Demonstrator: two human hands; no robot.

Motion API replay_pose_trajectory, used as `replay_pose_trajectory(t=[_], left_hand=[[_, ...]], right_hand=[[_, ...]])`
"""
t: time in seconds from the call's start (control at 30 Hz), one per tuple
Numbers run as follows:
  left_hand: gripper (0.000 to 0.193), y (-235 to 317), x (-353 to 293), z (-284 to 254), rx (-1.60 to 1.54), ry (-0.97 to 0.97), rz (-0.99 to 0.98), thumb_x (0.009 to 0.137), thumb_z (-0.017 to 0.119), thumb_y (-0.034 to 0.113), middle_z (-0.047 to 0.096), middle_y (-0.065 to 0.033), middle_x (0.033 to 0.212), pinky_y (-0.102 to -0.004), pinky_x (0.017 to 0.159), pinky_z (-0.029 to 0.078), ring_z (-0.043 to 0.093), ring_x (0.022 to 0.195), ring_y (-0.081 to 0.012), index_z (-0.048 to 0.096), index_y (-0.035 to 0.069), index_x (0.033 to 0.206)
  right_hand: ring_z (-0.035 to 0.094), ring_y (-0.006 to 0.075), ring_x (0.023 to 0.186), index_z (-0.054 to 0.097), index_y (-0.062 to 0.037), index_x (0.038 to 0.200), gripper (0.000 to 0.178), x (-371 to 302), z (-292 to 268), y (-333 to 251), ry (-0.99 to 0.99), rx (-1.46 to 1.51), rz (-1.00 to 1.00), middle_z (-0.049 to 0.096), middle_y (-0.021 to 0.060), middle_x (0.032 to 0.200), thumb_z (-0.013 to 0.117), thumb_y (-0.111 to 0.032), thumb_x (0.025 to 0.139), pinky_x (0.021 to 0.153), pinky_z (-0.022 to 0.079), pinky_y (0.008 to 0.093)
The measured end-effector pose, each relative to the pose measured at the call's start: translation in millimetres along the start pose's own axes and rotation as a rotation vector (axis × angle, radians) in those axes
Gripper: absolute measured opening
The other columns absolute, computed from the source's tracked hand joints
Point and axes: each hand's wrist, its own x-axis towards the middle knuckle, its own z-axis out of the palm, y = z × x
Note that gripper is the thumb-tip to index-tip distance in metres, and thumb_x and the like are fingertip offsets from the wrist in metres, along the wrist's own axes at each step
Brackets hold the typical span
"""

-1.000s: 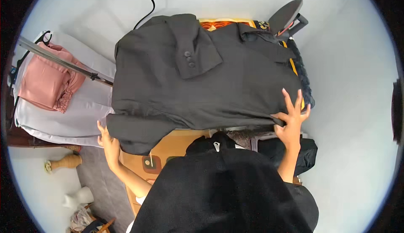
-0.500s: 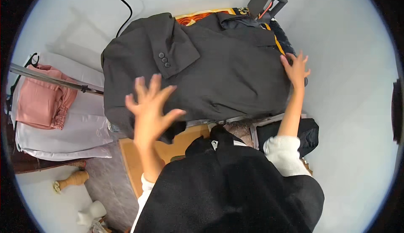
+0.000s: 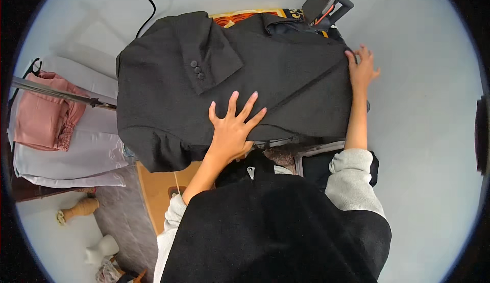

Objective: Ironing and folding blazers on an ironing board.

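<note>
Resting left hand (image 3: 231, 130): palm down, fingers fanned and unclenched, on the dark jacket (image 3: 301, 84) by the board's near edge.
Right hand (image 3: 361, 71): at the jacket's right edge, thumb and fingers bent against the cloth; cannot tell whether any is pinched.
Jacket: spread over the board (image 3: 244, 18), hiding most of it; overhangs the near left corner.
Sleeve (image 3: 204, 45): folded across the jacket toward the far left corner, three buttons (image 3: 197, 70) facing up.
Far edge: orange-patterned cover showing; iron (image 3: 317, 2) upended near the far right corner.
</note>
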Motion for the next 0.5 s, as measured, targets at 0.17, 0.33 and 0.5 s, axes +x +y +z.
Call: replay_pose_trajectory(t=[0.17, 0.33, 0.5], left_hand=[[0.064, 5, 4, -2, 0.008, -0.064, 0.056, 0.067, 0.065, 0.035, 0.023, -0.0069, 0.148, -0.0666, 0.095, 0.01, 0.013, 0.135, -0.0388, 0.05, 0.02, 0.127], [0.066, -8, 12, -21, -0.21, -0.186, 0.123, 0.063, 0.068, 0.048, 0.017, -0.014, 0.149, -0.068, 0.098, 0.002, 0.008, 0.135, -0.0434, 0.059, 0.011, 0.117], [0.025, -65, 90, -69, 0.111, 0.291, -0.036, 0.076, 0.063, 0.033, 0.037, -0.0053, 0.141, -0.0667, 0.095, 0.01, 0.018, 0.134, -0.038, 0.066, 0.018, 0.096]], right_hand=[[0.039, 0.0269, 0.125, 0.062, -0.0179, 0.097, 0.032, 28, -3, 1, -0.511, -0.185, 0.114, 0.056, 0.0015, 0.12, 0.066, -0.042, 0.077, 0.094, 0.018, 0.0685], [0.028, 0.0332, 0.132, 0.063, -0.0227, 0.102, 0.029, 31, 5, 6, -0.882, -0.22, 0.096, 0.046, 0.0038, 0.133, 0.066, -0.039, 0.077, 0.093, 0.017, 0.0721], [0.025, 0.0341, 0.132, 0.066, -0.0206, 0.102, 0.028, 43, -17, -90, -0.19, 0.088, -0.338, 0.035, 0.01, 0.14, 0.064, -0.036, 0.078, 0.095, 0.022, 0.0657]])
